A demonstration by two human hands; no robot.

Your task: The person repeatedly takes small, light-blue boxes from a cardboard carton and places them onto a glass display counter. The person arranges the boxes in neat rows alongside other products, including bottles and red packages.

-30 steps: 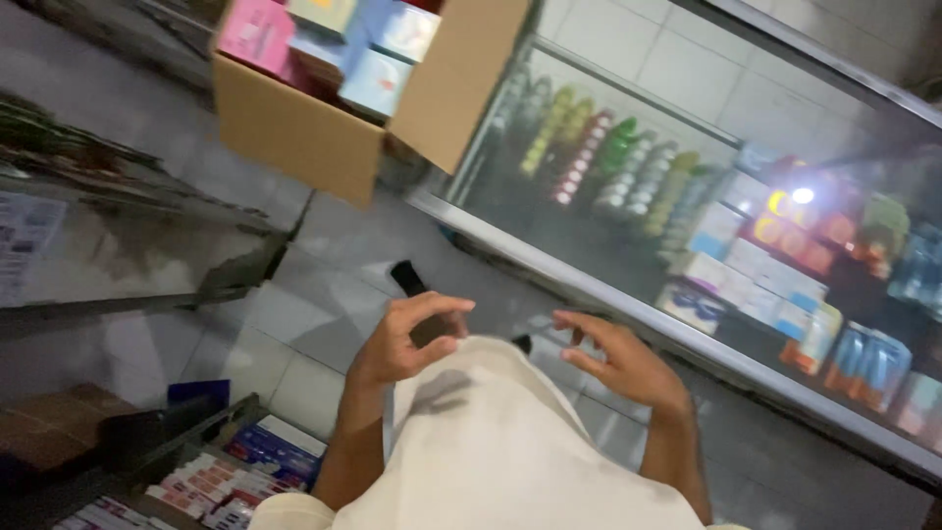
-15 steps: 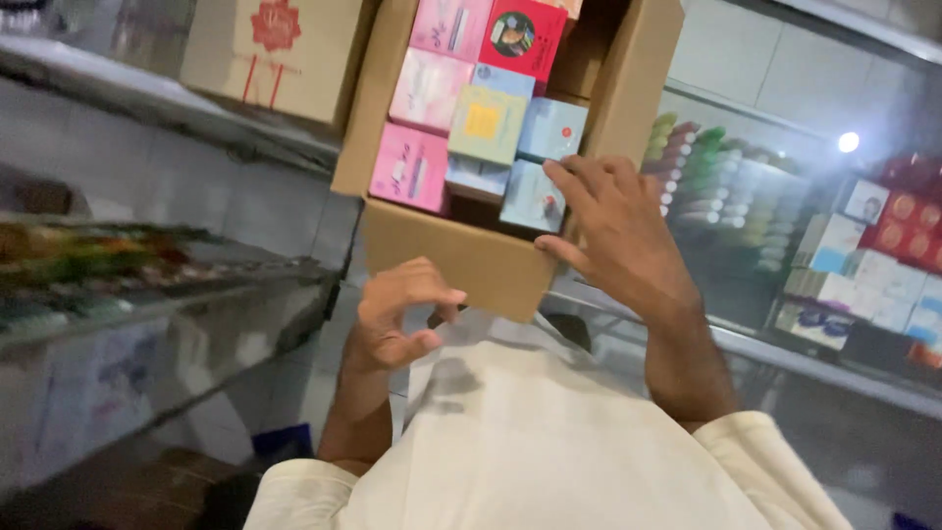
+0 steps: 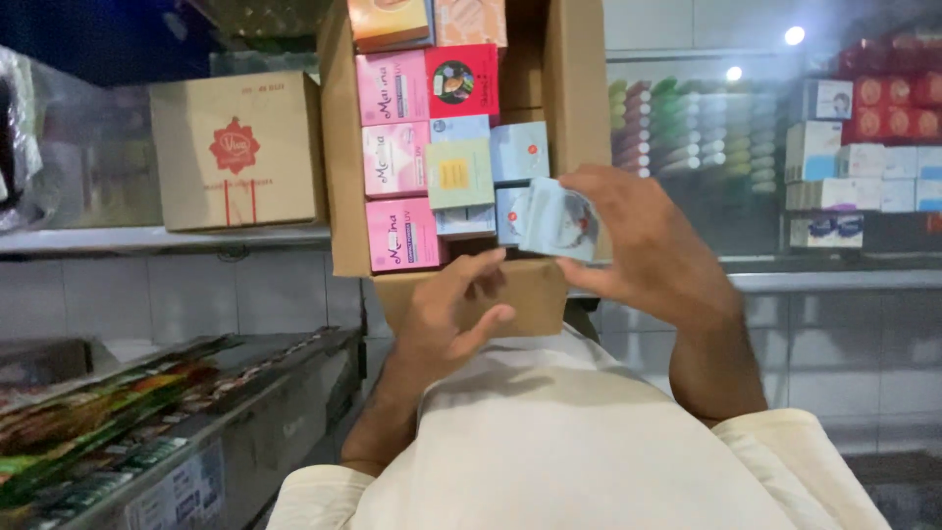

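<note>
Head view: an open cardboard carton (image 3: 343,147) stands ahead of both hands, its mouth turned toward the camera and packed with small product boxes.

Right hand (image 3: 638,240): closed on a pale blue box (image 3: 561,218). The thumb lies under the lower edge and the fingers wrap the top and far side. The box is tilted, its left edge at the carton mouth, just in front of the lower row of packed boxes. Whether it touches the neighbouring blue boxes (image 3: 518,152) cannot be told.

Left hand (image 3: 453,312): partly open, fingers loosely curled, holding nothing. It sits below and to the left of the right hand, against or just in front of the carton's lower flap (image 3: 535,290). Contact with the flap is likely but not certain.

Relative to the right hand:
- Pink boxes (image 3: 400,157) stand to the left, in a column inside the carton.
- A red box (image 3: 461,80) sits up and to the left.
- A second, closed carton (image 3: 235,152) rests farther left on a shelf (image 3: 147,238).
- A glass display case (image 3: 805,157) with stacked goods lies to the right, well apart.

Step in hand, as a judgement: one box is being handled at the carton mouth, at the lower right of the stack. Whether it is going in or coming out cannot be read from this frame.

Next move calls for: a steady grip on the tilted box, the carton braced by the free hand, and clearance from the neighbouring boxes so that none is dislodged.
</note>
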